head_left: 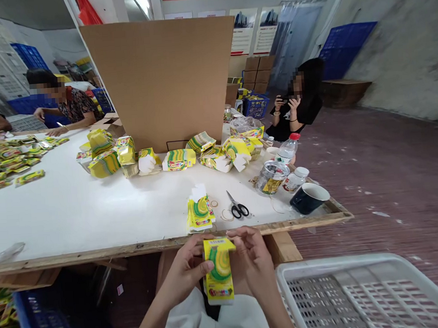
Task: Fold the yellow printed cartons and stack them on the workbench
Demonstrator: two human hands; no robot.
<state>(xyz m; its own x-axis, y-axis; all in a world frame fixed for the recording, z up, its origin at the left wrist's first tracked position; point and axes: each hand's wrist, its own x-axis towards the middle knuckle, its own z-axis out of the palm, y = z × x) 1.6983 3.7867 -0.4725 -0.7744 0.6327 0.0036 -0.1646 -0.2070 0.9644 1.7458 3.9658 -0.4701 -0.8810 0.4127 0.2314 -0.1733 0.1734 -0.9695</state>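
Note:
Both my hands hold one small yellow-and-green carton [219, 271] upright over my lap, just below the table's front edge. My left hand [185, 271] grips its left side with the thumb across the front. My right hand [253, 261] has its fingers curled at the carton's top right flap. A short stack of flat cartons of the same print [199, 214] stands on the white table [75, 209] right ahead of my hands, with black-handled scissors [238, 208] and loose rubber bands [227, 215] beside it.
More carton bundles [106, 159] lie along a tall cardboard sheet [161, 83]. A dark mug [310, 197], glass jar [271, 177] and bottles stand at the table's right corner. White crate [363, 294] at my right, blue crate [57, 320] at my left. Other people sit at far left and behind right.

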